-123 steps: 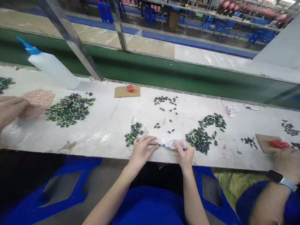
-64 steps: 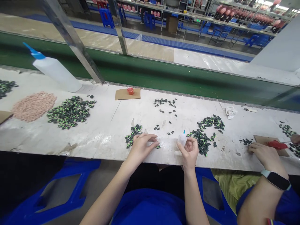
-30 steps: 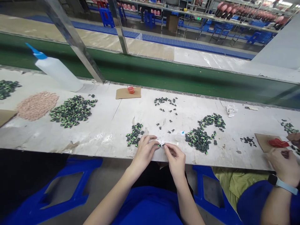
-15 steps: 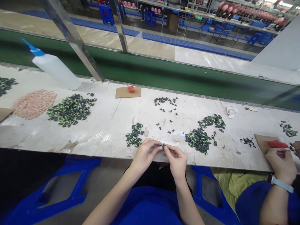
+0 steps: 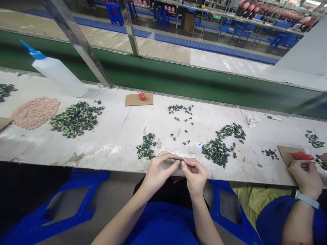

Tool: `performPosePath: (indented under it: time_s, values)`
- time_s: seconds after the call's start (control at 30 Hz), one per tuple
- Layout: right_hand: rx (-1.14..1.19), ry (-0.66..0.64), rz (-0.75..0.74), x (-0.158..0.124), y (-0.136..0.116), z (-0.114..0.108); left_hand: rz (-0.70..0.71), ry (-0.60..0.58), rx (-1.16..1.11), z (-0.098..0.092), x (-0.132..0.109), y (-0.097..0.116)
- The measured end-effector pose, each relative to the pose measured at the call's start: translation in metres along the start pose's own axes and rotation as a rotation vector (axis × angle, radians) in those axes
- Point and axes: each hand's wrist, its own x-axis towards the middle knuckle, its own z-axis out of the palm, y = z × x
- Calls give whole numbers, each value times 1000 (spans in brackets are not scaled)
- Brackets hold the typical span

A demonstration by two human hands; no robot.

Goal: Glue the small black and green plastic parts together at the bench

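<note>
While you work just over the front edge of the bench (image 5: 109,136), your left hand (image 5: 160,166) and right hand (image 5: 195,172) meet fingertip to fingertip, each grip closed to a narrow pinch on one small dark piece (image 5: 181,159). It sits between the two sets of fingertips—so covered that you cannot tell its long axis or which way it points. Just beyond your right hand is one small bottle (image 5: 196,148), its blue tip toward the far side. Two dark-and-green piles flank you: a left pile (image 5: 146,147) and a larger right pile (image 5: 216,153). Between them lie five loose black pieces (image 5: 186,131), with a black cluster (image 5: 176,108) farther off—too crowded to count. Farther still, one red cup (image 5: 142,96) rests on one cardboard piece (image 5: 131,100).
</note>
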Motion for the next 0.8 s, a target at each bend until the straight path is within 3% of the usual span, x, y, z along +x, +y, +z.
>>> performPosePath:
  time_s: [0.27, 0.53, 0.8]
  values:
    - [-33, -162, -173, 4, -6, -12, 51, -73, 16, -1, -4, 13]
    - [116, -48, -114, -3, -1, -11, 253, -91, 170, -1, -12, 27]
    - [264, -20, -128, -1, -10, -4, 404, 22, 268, 8, -22, 33]
